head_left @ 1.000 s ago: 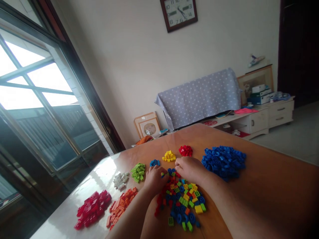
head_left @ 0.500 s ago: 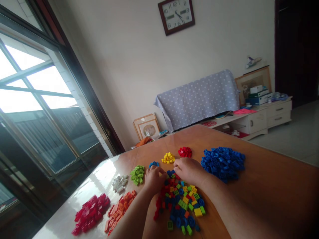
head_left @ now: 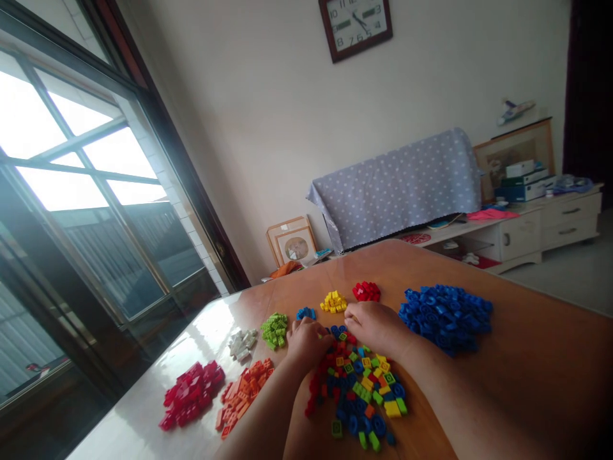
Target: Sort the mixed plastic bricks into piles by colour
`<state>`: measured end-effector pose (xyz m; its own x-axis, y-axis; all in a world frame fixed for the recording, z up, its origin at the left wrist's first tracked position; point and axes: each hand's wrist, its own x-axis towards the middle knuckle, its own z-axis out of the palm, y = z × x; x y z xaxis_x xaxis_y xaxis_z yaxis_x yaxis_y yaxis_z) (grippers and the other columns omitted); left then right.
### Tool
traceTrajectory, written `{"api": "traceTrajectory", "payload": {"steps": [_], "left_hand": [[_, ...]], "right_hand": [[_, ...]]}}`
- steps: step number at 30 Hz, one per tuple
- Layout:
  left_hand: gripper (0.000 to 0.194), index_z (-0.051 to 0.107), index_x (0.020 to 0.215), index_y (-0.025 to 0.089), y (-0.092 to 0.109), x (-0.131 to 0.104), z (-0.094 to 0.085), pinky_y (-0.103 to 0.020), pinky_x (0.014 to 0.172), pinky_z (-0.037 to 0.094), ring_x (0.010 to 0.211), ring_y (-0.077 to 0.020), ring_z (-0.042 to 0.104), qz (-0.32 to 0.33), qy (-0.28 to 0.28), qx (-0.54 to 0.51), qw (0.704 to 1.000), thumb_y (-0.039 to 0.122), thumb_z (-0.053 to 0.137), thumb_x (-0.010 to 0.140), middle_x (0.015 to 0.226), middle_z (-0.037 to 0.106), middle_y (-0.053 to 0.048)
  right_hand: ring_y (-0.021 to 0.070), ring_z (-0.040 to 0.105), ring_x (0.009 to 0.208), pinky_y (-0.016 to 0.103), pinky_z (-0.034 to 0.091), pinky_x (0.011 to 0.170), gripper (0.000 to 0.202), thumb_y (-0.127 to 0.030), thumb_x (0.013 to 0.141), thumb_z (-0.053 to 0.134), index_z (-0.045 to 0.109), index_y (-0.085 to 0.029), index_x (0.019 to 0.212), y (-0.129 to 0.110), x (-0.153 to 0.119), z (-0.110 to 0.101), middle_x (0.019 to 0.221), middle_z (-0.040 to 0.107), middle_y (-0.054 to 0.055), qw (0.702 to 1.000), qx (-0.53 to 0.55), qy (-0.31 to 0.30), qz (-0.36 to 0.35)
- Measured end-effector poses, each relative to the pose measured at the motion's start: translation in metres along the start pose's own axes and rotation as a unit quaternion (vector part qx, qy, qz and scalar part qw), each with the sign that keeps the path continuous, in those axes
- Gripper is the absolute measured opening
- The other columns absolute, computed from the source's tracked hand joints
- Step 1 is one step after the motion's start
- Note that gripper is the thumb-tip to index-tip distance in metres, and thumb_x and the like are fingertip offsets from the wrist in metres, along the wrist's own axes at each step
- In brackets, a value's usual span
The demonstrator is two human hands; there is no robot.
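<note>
A mixed heap of toy building bricks [head_left: 366, 390] in red, blue, green, yellow and orange lies between my forearms on the table. At the heap's far left edge is my left hand [head_left: 309, 342], fingers bent and drawn together; what they hold, if anything, is hidden. My right hand [head_left: 376, 324] is at the far edge of the heap, thumb and fingers closed in a pinch, the contents too small to make out. Just beyond the hands sit small piles of blue bricks [head_left: 306, 313], yellow bricks [head_left: 334, 301] and red bricks [head_left: 366, 291].
On the glossy wooden table [head_left: 527, 364], a large blue brick pile [head_left: 445, 317] stands right. Toward the left are lime green bricks [head_left: 274, 330], white bricks [head_left: 242, 344], orange bricks [head_left: 246, 390] and dark pink bricks [head_left: 192, 393]. Beyond is a low cabinet [head_left: 522, 237].
The view has turned slightly left, so everything sits further right in the picture. Both hands stay near the far edge of the mixed heap, with only small finger movements.
</note>
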<state>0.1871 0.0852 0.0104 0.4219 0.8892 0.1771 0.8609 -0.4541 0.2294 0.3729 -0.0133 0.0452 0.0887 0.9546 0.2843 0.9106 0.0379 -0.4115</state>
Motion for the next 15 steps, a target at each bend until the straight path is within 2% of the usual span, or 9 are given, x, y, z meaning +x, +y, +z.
{"api": "traceTrajectory", "payload": {"steps": [4, 7, 9, 11, 15], "left_hand": [[0.022, 0.076, 0.084, 0.028, -0.004, -0.001, -0.003, -0.045, 0.095, 0.036, 0.113, -0.0313, 0.05, 0.016, 0.021, -0.008, 1.0, 0.047, 0.066, 0.079, 0.109, 0.067, -0.005], [0.024, 0.075, 0.084, 0.028, -0.017, 0.003, -0.01, -0.042, 0.093, 0.037, 0.111, -0.0303, 0.051, -0.001, 0.065, -0.007, 0.998, 0.049, 0.063, 0.081, 0.109, 0.068, -0.005], [0.027, 0.076, 0.086, 0.029, -0.032, 0.007, -0.019, -0.041, 0.093, 0.037, 0.113, -0.0302, 0.051, -0.036, 0.092, 0.01, 0.995, 0.051, 0.061, 0.082, 0.111, 0.068, -0.005], [0.028, 0.076, 0.087, 0.03, -0.051, 0.012, -0.03, -0.039, 0.093, 0.038, 0.115, -0.0292, 0.051, -0.098, 0.105, 0.03, 0.989, 0.052, 0.059, 0.082, 0.115, 0.068, -0.003], [0.034, 0.076, 0.086, 0.028, -0.087, 0.02, -0.05, -0.046, 0.089, 0.04, 0.115, -0.0372, 0.051, -0.19, 0.107, 0.043, 0.975, 0.055, 0.056, 0.081, 0.115, 0.068, -0.008]], "right_hand": [[0.0184, 0.066, 0.086, 0.027, 0.029, 0.063, 0.023, -0.035, 0.092, 0.051, 0.07, -0.022, 0.093, 0.0, 0.0, 0.0, 0.092, 0.074, 0.005, 1.0, 0.006, -0.005, 0.006], [0.0183, 0.066, 0.084, 0.027, 0.028, 0.062, 0.023, -0.034, 0.092, 0.05, 0.07, -0.023, 0.092, 0.001, 0.0, 0.001, 0.089, 0.074, 0.005, 1.0, 0.013, 0.0, 0.003], [0.0182, 0.066, 0.084, 0.027, 0.028, 0.062, 0.024, -0.035, 0.092, 0.05, 0.07, -0.023, 0.092, 0.002, 0.0, 0.002, 0.089, 0.074, 0.005, 1.0, 0.015, 0.0, 0.002], [0.0182, 0.066, 0.084, 0.027, 0.028, 0.062, 0.025, -0.035, 0.093, 0.049, 0.071, -0.023, 0.092, 0.002, 0.0, 0.003, 0.088, 0.074, 0.005, 1.0, 0.016, 0.001, 0.001], [0.0182, 0.066, 0.084, 0.027, 0.028, 0.063, 0.024, -0.034, 0.092, 0.05, 0.071, -0.022, 0.091, 0.002, 0.001, 0.002, 0.088, 0.074, 0.005, 1.0, 0.012, 0.0, 0.001]]}}
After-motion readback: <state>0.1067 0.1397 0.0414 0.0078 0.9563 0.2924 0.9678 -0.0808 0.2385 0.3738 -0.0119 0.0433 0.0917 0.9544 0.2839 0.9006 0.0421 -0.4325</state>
